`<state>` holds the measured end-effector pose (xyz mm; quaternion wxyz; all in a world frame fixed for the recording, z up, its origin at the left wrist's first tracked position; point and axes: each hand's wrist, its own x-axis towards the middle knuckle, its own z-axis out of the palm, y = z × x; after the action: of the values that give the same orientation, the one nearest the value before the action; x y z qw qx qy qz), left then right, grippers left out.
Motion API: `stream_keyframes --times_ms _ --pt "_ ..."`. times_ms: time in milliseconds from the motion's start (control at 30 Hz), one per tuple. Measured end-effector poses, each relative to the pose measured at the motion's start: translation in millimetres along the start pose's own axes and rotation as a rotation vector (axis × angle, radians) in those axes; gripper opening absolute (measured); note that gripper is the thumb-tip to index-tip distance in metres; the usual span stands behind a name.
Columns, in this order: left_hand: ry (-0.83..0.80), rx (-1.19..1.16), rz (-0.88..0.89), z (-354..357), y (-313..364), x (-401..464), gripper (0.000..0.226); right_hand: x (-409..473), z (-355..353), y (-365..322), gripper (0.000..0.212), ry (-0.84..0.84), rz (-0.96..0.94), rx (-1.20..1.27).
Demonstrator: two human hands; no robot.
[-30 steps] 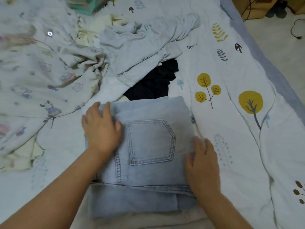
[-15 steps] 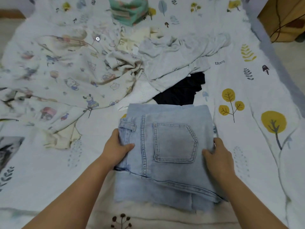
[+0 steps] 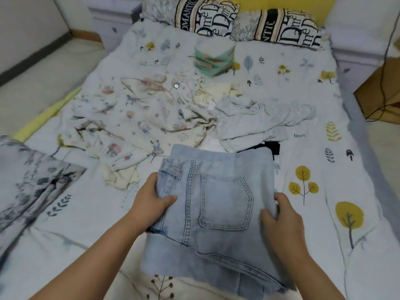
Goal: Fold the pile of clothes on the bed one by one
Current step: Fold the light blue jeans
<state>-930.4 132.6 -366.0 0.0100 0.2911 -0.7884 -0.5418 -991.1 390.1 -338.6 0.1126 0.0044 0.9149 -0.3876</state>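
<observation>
Both hands were on the folded jeans at lower centre of the frame, back pocket facing up; the left hand gripped the left edge near the belt loop, thumb curled over the denim, fingers tucked beneath; the right hand pinched the right edge, fingers wrapped round the fold, so the two hands sat well apart with the pocket between them; the far edge of the jeans overlapped a black garment, of which only a sliver showed at centre right; just above lay a crumpled pale grey top, and to its left, across the middle of the frame, a cartoon-print cloth spread in loose folds; higher up, near top centre, stood a neat green folded stack; two lettered pillows lined the top edge; a grey floral cloth sat at the left edge; all of it rested on the tree-print bedcover, and a brown box stood at the right edge.
</observation>
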Motion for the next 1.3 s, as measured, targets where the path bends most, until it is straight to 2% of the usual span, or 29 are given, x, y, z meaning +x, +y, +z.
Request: stream_keyframes --times_ms 267,533,833,1000,1300 --pt "0.170 -0.123 -0.044 -86.0 23.6 -40.9 0.041 -7.8 -1.8 -94.1 0.019 -0.118 -0.228 -0.022" --pt "0.366 -0.231 -0.090 -189.9 11.7 -73.1 0.044 -23.7 55.0 -194.6 0.019 -0.231 -0.412 -0.083" --pt "0.554 -0.276 -0.186 -328.3 -53.9 -83.6 0.038 -51.0 180.0 -317.5 0.014 -0.326 -0.613 -0.229" --pt "0.663 -0.341 -0.221 -391.5 -103.2 -85.9 0.048 -65.2 262.6 -372.8 0.029 -0.394 -0.663 -0.272" --pt "0.864 -0.395 -0.283 -439.4 -186.7 -70.3 0.046 -62.0 401.2 -426.2 0.023 -0.508 -0.795 -0.347"
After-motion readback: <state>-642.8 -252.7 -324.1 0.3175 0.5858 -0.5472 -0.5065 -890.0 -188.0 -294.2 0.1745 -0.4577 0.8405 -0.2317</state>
